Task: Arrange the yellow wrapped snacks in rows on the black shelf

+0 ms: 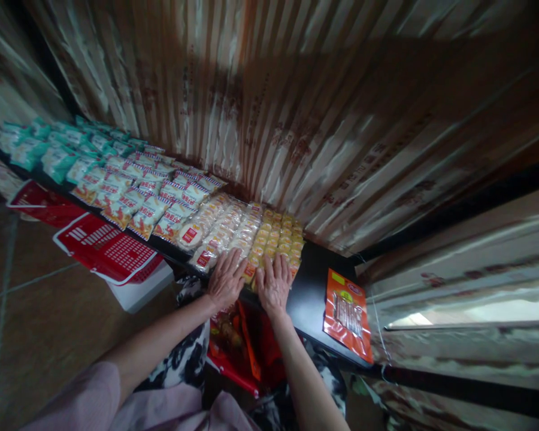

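My left hand (226,280) lies palm down with its fingers stretched over the front of the clear-wrapped white snack packs (224,230), close to the yellow packs. Beside it, my right hand (275,284) rests with fingers apart on the front of the yellow snack packs (273,234). Neither hand appears to grip a pack; what lies under the palms is hidden. Both groups stand in tight rows on a black shelf (308,305). On the shelf to the right lies a flat orange packet (348,316) with a clear window showing brown sticks.
White-and-orange snack bags (146,209) and teal bags (58,158) fill the shelf's left part. Red baskets (112,245) stand below, one by a white box (144,287). Between my legs a red basket (240,374) holds packets. A pleated curtain (260,108) hangs behind.
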Available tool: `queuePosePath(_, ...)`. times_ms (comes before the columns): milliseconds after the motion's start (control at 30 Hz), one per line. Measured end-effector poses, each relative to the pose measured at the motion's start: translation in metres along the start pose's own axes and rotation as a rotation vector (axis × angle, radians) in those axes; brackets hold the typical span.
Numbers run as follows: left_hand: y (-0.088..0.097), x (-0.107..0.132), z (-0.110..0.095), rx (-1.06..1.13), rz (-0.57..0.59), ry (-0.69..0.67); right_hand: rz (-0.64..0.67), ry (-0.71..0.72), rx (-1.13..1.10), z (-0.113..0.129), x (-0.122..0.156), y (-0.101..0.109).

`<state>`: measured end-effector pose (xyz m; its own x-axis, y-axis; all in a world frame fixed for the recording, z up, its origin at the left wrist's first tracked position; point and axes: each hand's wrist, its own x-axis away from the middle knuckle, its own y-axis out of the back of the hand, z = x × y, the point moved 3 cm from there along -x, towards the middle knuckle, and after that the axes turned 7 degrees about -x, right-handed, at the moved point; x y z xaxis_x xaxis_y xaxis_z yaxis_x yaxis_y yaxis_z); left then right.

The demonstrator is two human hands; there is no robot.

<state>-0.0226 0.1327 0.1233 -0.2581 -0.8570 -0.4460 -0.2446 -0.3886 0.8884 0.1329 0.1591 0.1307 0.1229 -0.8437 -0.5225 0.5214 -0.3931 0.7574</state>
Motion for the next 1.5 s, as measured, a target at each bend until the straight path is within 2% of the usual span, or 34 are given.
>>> queuePosePath(167,0.003,0.000,0.002,0.017,-0.016,-0.001,-0.002,0.006,0.025,0.003,-0.002,0.005)
queuePosePath(300,0.015,-0.008,0.009,0.018,-0.057,0.014,0.016,0.066,0.090,0.023,-0.025,0.011)
queuePosePath(400,0.018,-0.016,0.018,0.010,-0.105,0.037,0.141,0.118,0.165,0.041,-0.047,0.004)
queuePosePath(467,0.015,-0.019,0.023,0.006,-0.115,0.033,0.213,0.104,0.213,0.049,-0.056,-0.006)
queuePosePath(600,0.003,-0.021,0.028,0.010,-0.101,0.011,0.287,0.077,0.272,0.051,-0.058,-0.022)
queuePosePath(700,-0.001,-0.021,0.028,0.015,-0.093,0.013,0.285,0.088,0.277,0.049,-0.057,-0.024)
queuePosePath(833,0.005,-0.023,0.028,0.012,-0.088,0.001,0.229,0.132,0.236,0.051,-0.059,-0.019)
queuePosePath(967,0.019,-0.014,0.038,0.000,-0.116,0.045,0.141,0.224,0.126,0.069,-0.047,-0.016)
queuePosePath(1100,0.026,0.017,0.060,-0.039,-0.143,0.188,0.136,0.301,-0.002,0.098,-0.013,-0.027)
queuePosePath(1200,0.017,0.035,0.077,-0.059,-0.117,0.200,0.169,0.309,-0.025,0.112,0.008,-0.045)
queuePosePath(1333,0.001,0.041,0.090,-0.070,-0.088,0.160,0.193,0.296,-0.013,0.114,0.017,-0.066)
queuePosePath(1500,-0.001,0.036,0.093,-0.079,-0.089,0.142,0.157,0.295,-0.010,0.108,0.014,-0.068)
